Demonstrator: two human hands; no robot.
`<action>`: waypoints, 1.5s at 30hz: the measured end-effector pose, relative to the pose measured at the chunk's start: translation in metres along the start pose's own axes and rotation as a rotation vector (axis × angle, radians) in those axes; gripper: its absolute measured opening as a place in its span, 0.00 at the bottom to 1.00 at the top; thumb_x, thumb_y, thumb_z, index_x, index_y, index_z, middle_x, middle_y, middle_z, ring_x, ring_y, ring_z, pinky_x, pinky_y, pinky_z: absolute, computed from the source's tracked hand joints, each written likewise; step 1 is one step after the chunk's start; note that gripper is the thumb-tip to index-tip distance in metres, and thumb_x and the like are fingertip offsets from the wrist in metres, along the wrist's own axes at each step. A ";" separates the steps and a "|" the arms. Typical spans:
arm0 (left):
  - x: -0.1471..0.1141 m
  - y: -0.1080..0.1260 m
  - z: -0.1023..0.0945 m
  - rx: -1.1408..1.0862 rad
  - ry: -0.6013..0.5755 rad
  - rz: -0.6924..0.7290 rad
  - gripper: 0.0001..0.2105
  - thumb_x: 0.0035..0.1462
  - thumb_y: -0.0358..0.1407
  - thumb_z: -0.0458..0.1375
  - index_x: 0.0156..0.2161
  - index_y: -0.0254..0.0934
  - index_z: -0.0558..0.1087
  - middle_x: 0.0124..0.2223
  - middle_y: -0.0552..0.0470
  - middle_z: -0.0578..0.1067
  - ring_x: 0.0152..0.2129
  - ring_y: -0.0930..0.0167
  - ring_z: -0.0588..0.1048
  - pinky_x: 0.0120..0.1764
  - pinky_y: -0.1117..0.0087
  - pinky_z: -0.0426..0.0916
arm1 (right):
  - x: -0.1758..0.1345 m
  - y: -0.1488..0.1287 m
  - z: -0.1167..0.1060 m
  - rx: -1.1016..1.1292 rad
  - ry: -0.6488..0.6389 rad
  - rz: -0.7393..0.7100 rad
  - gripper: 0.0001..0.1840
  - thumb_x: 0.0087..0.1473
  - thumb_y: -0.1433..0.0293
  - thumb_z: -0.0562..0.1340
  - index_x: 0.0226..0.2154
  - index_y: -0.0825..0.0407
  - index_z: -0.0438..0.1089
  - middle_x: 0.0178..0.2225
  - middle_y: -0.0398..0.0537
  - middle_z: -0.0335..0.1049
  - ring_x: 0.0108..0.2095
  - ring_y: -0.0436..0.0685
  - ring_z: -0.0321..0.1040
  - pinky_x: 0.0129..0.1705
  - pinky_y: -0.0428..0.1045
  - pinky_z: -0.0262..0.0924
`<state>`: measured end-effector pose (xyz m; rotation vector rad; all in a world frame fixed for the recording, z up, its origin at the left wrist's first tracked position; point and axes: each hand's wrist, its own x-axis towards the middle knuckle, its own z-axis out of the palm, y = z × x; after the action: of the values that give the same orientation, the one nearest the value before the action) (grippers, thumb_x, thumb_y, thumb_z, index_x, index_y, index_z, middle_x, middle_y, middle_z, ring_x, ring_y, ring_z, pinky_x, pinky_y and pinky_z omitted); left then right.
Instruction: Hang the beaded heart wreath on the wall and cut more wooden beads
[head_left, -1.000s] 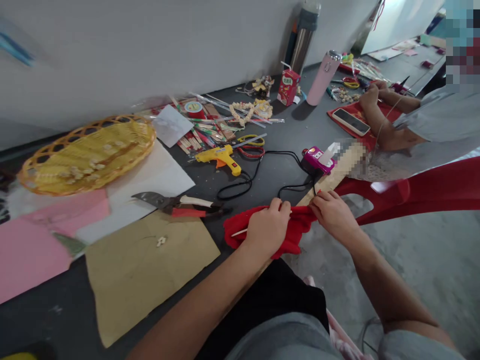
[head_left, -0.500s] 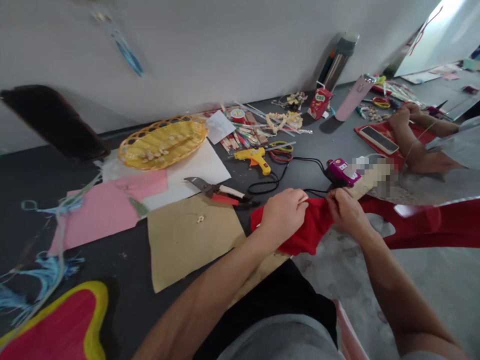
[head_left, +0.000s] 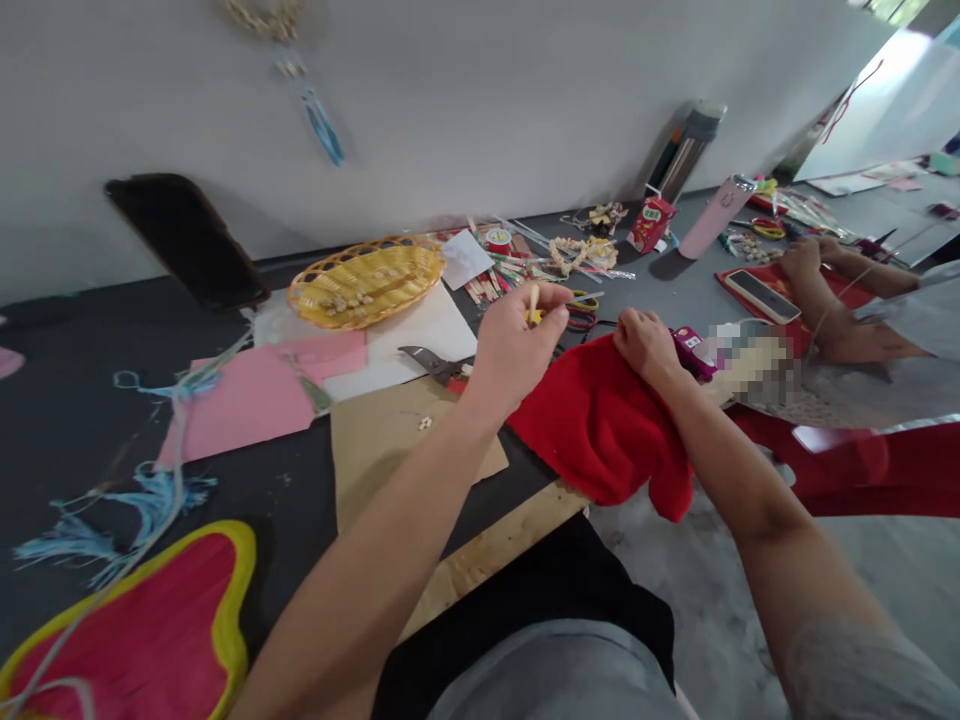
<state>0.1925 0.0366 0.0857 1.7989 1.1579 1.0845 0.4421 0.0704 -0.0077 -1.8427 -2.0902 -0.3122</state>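
My left hand (head_left: pixel 520 338) is raised over the table with its fingers curled. A small pale stick-like piece (head_left: pixel 534 297) shows between those fingers; its exact kind is unclear. Behind this hand the yellow glue gun (head_left: pixel 535 317) is mostly hidden, and its glue stick (head_left: pixel 586 297) juts out to the right. A red cloth (head_left: pixel 600 420) lies bunched over the table's front edge, its lower end hanging down. My right hand (head_left: pixel 646 345) rests on the cloth's upper edge, fingers closed on it. Pruning shears (head_left: pixel 427 362) lie left of my left hand, their handles partly covered.
A yellow basket (head_left: pixel 367 285) with small pale pieces, pink paper (head_left: pixel 240 400) and brown paper (head_left: pixel 390 460) lie left. At the back stand a phone (head_left: pixel 187 240), red carton (head_left: pixel 651 223), pink bottle (head_left: pixel 716 215) and steel flask (head_left: pixel 686 155). A co-worker's arms (head_left: pixel 832 300) are at right.
My left hand has left the red cloth and moved up and left to the glue gun. My right hand has shifted up and left. The cloth now lies more spread out.
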 end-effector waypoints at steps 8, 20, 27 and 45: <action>-0.089 -0.009 0.026 0.775 -0.804 0.149 0.11 0.62 0.33 0.50 0.43 0.37 0.75 0.42 0.43 0.75 0.30 0.62 0.78 0.30 0.63 0.71 | 0.020 -0.007 -0.004 0.101 0.090 0.164 0.03 0.52 0.72 0.57 0.28 0.49 0.61 0.28 0.49 0.69 0.32 0.59 0.64 0.31 0.51 0.54; -0.094 -0.003 0.014 0.833 -0.747 0.210 0.12 0.65 0.34 0.46 0.43 0.38 0.72 0.41 0.45 0.73 0.28 0.64 0.77 0.25 0.67 0.67 | 0.079 -0.171 -0.028 1.504 0.217 -0.051 0.11 0.60 0.62 0.57 0.30 0.49 0.57 0.25 0.37 0.62 0.19 0.43 0.53 0.22 0.43 0.49; -0.111 -0.002 -0.061 0.787 -0.566 -0.068 0.13 0.62 0.34 0.51 0.50 0.38 0.70 0.46 0.44 0.73 0.33 0.64 0.76 0.31 0.67 0.67 | 0.037 -0.204 0.027 1.133 0.099 -0.425 0.07 0.59 0.69 0.57 0.29 0.50 0.62 0.25 0.40 0.63 0.24 0.47 0.58 0.28 0.45 0.55; -0.122 -0.113 -0.140 -1.051 -0.017 -0.750 0.16 0.55 0.37 0.63 0.48 0.33 0.74 0.37 0.45 0.73 0.18 0.84 0.59 0.16 0.86 0.50 | 0.001 -0.233 0.040 0.302 -0.094 -0.923 0.07 0.62 0.70 0.57 0.35 0.51 0.72 0.43 0.49 0.75 0.50 0.60 0.58 0.50 0.58 0.45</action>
<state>-0.0013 -0.0222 0.0065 0.4893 0.8509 0.9162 0.2070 0.0545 -0.0307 -0.6476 -2.7417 -0.1013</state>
